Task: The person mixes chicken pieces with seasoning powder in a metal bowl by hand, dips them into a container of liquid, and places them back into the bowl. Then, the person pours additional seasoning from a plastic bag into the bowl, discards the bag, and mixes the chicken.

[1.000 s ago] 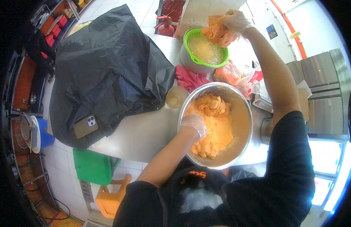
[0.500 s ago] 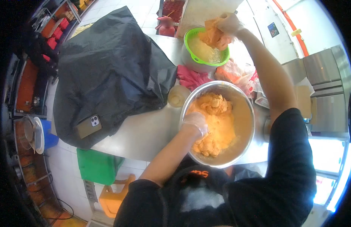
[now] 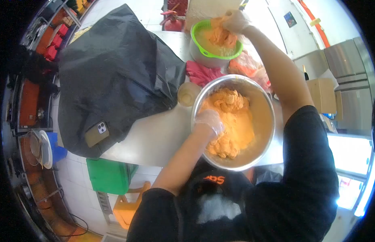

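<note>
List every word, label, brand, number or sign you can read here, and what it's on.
"Sa": seemingly the start of the orange lettering on the chest of the black clothing; the rest is unclear.
Small dark poster on the wall: too small to read.
Phone on the black sheet: no lettering or brand can be made out.

R hand [image 3: 236,21] lower, orange pc [image 3: 222,37] further over basket [image 3: 203,51]

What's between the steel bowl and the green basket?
Head view: a crumpled pink cloth and a plastic bag lie between bowl and basket.
</note>
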Demonstrator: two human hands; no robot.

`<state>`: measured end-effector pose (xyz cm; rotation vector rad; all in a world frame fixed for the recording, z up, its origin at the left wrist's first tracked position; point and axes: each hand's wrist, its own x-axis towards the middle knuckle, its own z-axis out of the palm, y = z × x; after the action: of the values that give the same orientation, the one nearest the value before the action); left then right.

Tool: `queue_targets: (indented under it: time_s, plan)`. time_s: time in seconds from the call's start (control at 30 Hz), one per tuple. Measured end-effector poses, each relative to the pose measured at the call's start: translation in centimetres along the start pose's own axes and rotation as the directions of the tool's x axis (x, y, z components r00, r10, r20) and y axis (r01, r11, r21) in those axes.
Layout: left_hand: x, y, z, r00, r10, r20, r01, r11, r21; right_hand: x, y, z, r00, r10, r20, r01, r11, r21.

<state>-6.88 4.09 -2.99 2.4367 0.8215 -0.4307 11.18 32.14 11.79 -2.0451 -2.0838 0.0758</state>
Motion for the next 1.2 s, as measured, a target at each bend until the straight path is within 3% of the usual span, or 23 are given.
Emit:
queue_targets:
  time_s: [0.07,0.1,0.17,0.23,0.3,0.33,0.37,0.43,0.5,0.57,0.63,0.67,0.73,0.87,0.9,0.97,1.0,1.03,1.07,1.1,1.13,1.17,1.2]
  plan:
    - [0.5,-0.3,1.4,0.989,0.147,-0.023,-0.145,0.987,0.074,-3.2,-0.8,-4.3,1.0,-0.017,0.013,0.017,1.0,0.005]
    - [0.2,-0.1,1.2,0.993,0.077,-0.091,-0.074,0.996,0.04,-4.8,-1.4,-6.3,0.998,-0.053,0.013,0.053,0.998,0.018]
    - [-0.3,0.4,0.5,0.99,0.01,-0.137,-0.013,1.0,-0.022,-7.6,-0.3,-8.9,0.995,-0.057,0.085,0.025,0.941,0.338]
    - [-0.5,0.7,-0.8,0.992,-0.099,-0.083,0.094,0.993,-0.071,-9.9,1.6,-11.0,0.975,-0.157,0.157,0.101,0.943,0.319]
    - [-0.8,0.8,-1.2,0.993,-0.092,-0.067,0.086,0.992,-0.097,-12.7,3.1,-12.2,0.844,-0.526,0.105,0.47,0.819,0.329]
    - [-0.9,0.7,-1.1,0.993,-0.096,-0.063,0.088,0.99,-0.11,-14.6,4.7,-11.7,0.919,-0.309,0.244,0.208,0.908,0.364]
    - [-0.6,0.5,-0.9,0.995,-0.09,-0.052,0.084,0.99,-0.113,-15.7,5.8,-11.2,0.859,-0.457,0.231,0.384,0.873,0.302]
    - [-0.3,0.5,-0.9,1.0,-0.029,0.01,0.028,0.999,0.023,-18.4,7.0,-10.1,0.786,-0.38,0.487,0.378,0.92,0.108]
    - [-0.7,0.9,-1.6,0.996,-0.078,0.031,0.078,0.997,-0.016,-21.9,7.0,-7.5,0.669,-0.65,0.361,0.622,0.755,0.207]
    - [-0.8,1.0,-1.7,0.99,-0.131,0.05,0.133,0.99,-0.044,-24.1,8.2,-4.7,0.644,-0.634,0.429,0.67,0.737,0.083]
    - [-0.6,1.1,-1.7,0.995,-0.104,-0.004,0.104,0.994,0.026,-25.9,10.3,-1.9,0.506,-0.671,0.542,0.768,0.637,0.072]
    - [-0.5,1.4,-1.9,0.995,-0.098,0.003,0.098,0.994,0.039,-26.7,11.4,-0.6,0.518,-0.668,0.535,0.76,0.646,0.071]
    - [-0.9,2.2,-3.6,0.953,-0.288,0.092,0.296,0.951,-0.09,-28.0,12.9,0.8,0.615,-0.446,0.65,0.61,0.792,-0.033]
    - [-1.7,3.0,-5.1,0.966,-0.197,0.167,0.183,0.978,0.097,-30.5,11.6,-0.7,0.76,-0.24,0.604,0.311,0.95,-0.013]
    - [-1.5,2.9,-4.9,0.973,-0.164,0.165,0.141,0.98,0.14,-31.1,10.8,-1.5,0.805,-0.121,0.58,0.095,0.993,0.076]
    - [-1.0,2.6,-4.2,0.978,-0.127,0.165,0.095,0.977,0.19,-32.8,10.6,-2.0,0.827,0.01,0.563,-0.129,0.977,0.171]
    - [-0.7,2.4,-3.6,0.979,-0.167,0.116,0.156,0.983,0.095,-33.7,10.8,-1.7,0.867,-0.27,0.418,0.249,0.963,0.104]
    - [-0.5,2.2,-3.2,0.975,-0.212,0.069,0.213,0.977,-0.005,-34.8,9.2,-1.8,0.803,-0.105,0.587,-0.268,0.816,0.512]
    - [-0.3,2.1,-2.9,0.975,-0.212,0.066,0.212,0.977,0.002,-36.0,7.6,-1.8,0.69,0.065,0.721,-0.7,0.313,0.642]
    - [-0.2,2.1,-2.8,0.959,-0.279,0.045,0.282,0.956,-0.082,-37.5,8.1,0.4,0.78,-0.029,0.625,-0.483,0.607,0.631]
    - [0.0,2.0,-2.4,0.937,-0.347,0.029,0.347,0.923,-0.166,-39.2,6.7,2.7,0.629,0.035,0.777,-0.777,0.039,0.628]
    - [0.8,0.9,-0.6,0.937,-0.348,0.025,0.347,0.925,-0.157,-40.5,5.9,3.5,0.864,-0.123,0.489,-0.227,0.772,0.594]
    - [2.2,-0.9,2.2,0.988,-0.151,0.026,0.151,0.989,0.01,-40.9,3.7,4.4,0.736,0.12,0.667,-0.526,0.72,0.452]
